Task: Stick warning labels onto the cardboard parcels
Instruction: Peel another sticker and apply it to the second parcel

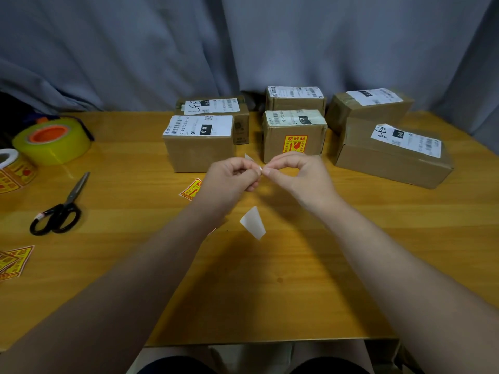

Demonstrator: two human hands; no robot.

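Observation:
Several cardboard parcels stand along the far side of the wooden table (324,265). The middle front parcel (294,136) carries a yellow-and-red warning label (294,144) on its front face. The left front parcel (198,145) has a plain front. My left hand (232,179) and my right hand (294,176) meet above the table in front of these parcels, and both pinch a small white-backed label (255,164) between fingertips. A loose warning label (192,188) lies partly under my left hand. A white piece of backing paper (253,222) lies between my forearms.
At the left edge are a roll of warning labels (12,171), a yellow tape roll (52,141), black scissors (60,209) and cut labels (13,261). Large parcels (391,152) fill the right back. A grey curtain hangs behind.

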